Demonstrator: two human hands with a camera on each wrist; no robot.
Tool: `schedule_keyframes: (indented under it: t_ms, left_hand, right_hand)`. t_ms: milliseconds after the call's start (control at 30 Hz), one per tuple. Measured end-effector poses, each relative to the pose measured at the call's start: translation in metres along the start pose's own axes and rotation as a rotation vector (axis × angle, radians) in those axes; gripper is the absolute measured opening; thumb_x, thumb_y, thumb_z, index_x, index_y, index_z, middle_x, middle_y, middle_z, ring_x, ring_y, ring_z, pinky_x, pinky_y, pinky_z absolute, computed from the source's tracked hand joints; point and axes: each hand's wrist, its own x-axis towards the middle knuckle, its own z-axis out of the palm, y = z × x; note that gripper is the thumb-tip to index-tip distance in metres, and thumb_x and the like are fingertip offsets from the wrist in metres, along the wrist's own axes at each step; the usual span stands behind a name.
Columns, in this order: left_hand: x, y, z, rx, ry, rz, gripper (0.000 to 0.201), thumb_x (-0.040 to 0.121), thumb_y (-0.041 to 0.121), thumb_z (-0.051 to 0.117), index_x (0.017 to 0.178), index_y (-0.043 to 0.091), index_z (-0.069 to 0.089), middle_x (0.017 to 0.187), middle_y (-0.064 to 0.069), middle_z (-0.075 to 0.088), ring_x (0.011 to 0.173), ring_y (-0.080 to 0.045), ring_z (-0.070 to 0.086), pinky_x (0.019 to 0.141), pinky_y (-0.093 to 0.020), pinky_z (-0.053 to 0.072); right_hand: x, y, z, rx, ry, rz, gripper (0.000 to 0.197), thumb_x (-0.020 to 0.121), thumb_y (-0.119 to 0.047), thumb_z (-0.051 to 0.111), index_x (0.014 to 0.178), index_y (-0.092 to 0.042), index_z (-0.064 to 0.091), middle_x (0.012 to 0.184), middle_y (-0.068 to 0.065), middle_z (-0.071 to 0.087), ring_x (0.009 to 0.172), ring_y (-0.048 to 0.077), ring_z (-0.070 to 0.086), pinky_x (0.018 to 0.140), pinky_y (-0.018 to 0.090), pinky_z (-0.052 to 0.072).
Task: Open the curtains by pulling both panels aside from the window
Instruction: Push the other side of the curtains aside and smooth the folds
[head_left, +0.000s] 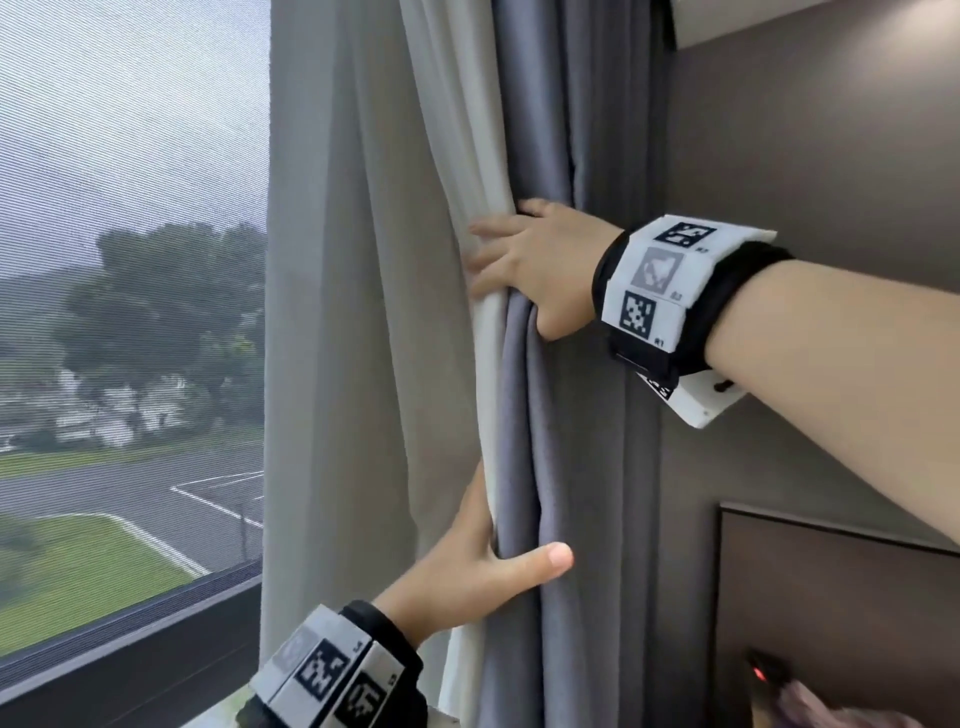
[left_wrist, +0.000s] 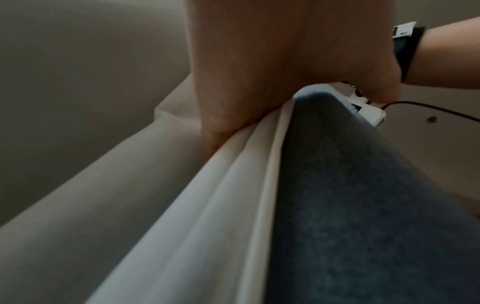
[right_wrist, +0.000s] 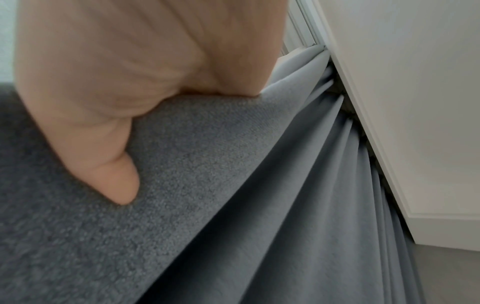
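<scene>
Curtain panel (head_left: 545, 415), grey-blue, gathered into vertical folds against the right edge of the window (head_left: 130, 260), just beside the brown wall (head_left: 805, 156); its pale lining (head_left: 467, 156) faces the glass, and a sheer beige layer (head_left: 353, 312) hangs between the panel and the uncovered pane. Only this right-side panel is in view; whether a second panel hangs at the other side cannot be told.

Right hand (head_left: 535, 265), the upper one: fingers curled over the leading edge of the panel, thumb pressed into the grey face, as the right wrist view confirms. Left hand (head_left: 467, 577), the lower one: fingers tucked behind the same edge, thumb laid across the front folds, so the bundle is clasped between them.

Handling, as judged: the cloth looks soft, thick and napped, fairly heavy for fabric, not slippery and not fragile. It will bunch rather than push stiffly, so a clasp round the gathered leading edge, at two heights as here, seems the sound hold.

Orientation: the long axis runs vertically, from the track, out of view above, downward; the folds run parallel to it, and the free edge points left, toward the glass.
</scene>
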Motion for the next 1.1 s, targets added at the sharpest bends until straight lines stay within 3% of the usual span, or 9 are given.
schedule_keyframes:
  t_ms: [67,300,400,500,633,733,800,900,1100]
  left_hand:
    - [0.018,-0.010,0.013,-0.018,0.009,0.005,0.083,0.070,0.048,0.065,0.132,0.053,0.010,0.146,0.031,0.023,0.131,0.018,0.025,0.099,-0.004,0.032]
    - [0.056,-0.041,0.037,-0.005,0.094,-0.033,0.083,0.070,0.059,0.061,0.137,0.050,0.013,0.145,0.039,0.022,0.132,0.019,0.021,0.107,-0.008,0.025]
    - [0.051,-0.050,0.024,0.151,0.421,-0.124,0.101,0.061,0.071,0.058,0.145,0.030,0.021,0.151,0.019,0.029,0.136,0.008,0.026,0.115,-0.024,0.024]
    - [0.040,-0.050,-0.001,0.349,0.891,0.001,0.063,0.068,0.054,0.061,0.123,0.027,0.047,0.123,0.014,0.052,0.112,-0.003,0.050,0.099,-0.019,0.039]
    - [0.024,-0.053,-0.039,0.548,1.217,-0.049,0.083,0.065,0.062,0.055,0.135,0.024,0.034,0.136,0.001,0.037,0.132,-0.016,0.031,0.108,-0.031,0.022]
    - [0.022,-0.062,-0.056,0.403,1.120,-0.249,0.113,0.054,0.078,0.055,0.145,0.022,0.016,0.153,-0.006,0.020,0.143,-0.018,0.016,0.117,-0.041,0.012]
    - [0.027,-0.070,-0.055,0.200,0.940,-0.274,0.105,0.057,0.073,0.060,0.142,0.022,0.025,0.146,-0.008,0.039,0.134,-0.021,0.039,0.112,-0.049,0.033]
    - [0.041,-0.081,-0.036,0.126,0.758,-0.246,0.072,0.066,0.051,0.065,0.130,0.029,0.039,0.126,-0.003,0.059,0.106,-0.009,0.062,0.089,-0.034,0.054]
    - [0.091,-0.091,0.016,0.191,0.433,-0.187,0.091,0.057,0.065,0.063,0.136,0.038,0.026,0.137,0.019,0.038,0.134,-0.002,0.032,0.115,-0.035,0.029]
  right_hand:
    - [-0.001,0.009,0.019,-0.008,0.011,-0.007,0.065,0.066,-0.020,0.056,0.129,-0.033,0.050,0.142,-0.011,0.045,0.144,0.016,0.018,0.111,0.044,0.022]
    - [-0.008,0.044,0.084,-0.023,-0.001,-0.001,0.066,0.066,-0.021,0.056,0.130,-0.034,0.048,0.144,-0.011,0.042,0.144,0.016,0.016,0.111,0.044,0.021]
    - [-0.008,0.055,0.106,-0.031,0.002,0.005,0.068,0.066,-0.022,0.058,0.132,-0.034,0.045,0.146,-0.012,0.040,0.144,0.015,0.016,0.111,0.042,0.022]
    - [-0.004,0.058,0.122,-0.046,0.026,0.006,0.070,0.064,-0.024,0.058,0.132,-0.036,0.045,0.145,-0.012,0.041,0.143,0.015,0.018,0.110,0.041,0.024]
    - [0.004,0.057,0.132,-0.037,0.076,0.005,0.071,0.063,-0.026,0.059,0.132,-0.037,0.045,0.145,-0.013,0.041,0.144,0.014,0.019,0.111,0.040,0.022]
    - [0.012,0.055,0.136,-0.034,0.093,0.001,0.071,0.063,-0.025,0.058,0.132,-0.037,0.045,0.144,-0.014,0.042,0.143,0.014,0.019,0.109,0.039,0.023]
    - [0.018,0.054,0.137,-0.028,0.104,-0.006,0.073,0.062,-0.025,0.058,0.133,-0.035,0.044,0.144,-0.014,0.042,0.143,0.014,0.020,0.109,0.039,0.024]
    - [0.025,0.055,0.142,0.003,0.124,0.001,0.084,0.060,-0.023,0.060,0.140,-0.031,0.035,0.147,-0.010,0.039,0.143,0.014,0.019,0.110,0.038,0.024]
    - [0.025,0.053,0.150,0.131,0.261,-0.004,0.118,0.052,-0.005,0.062,0.150,-0.021,0.000,0.159,0.009,0.009,0.145,0.024,0.017,0.115,0.045,0.022]
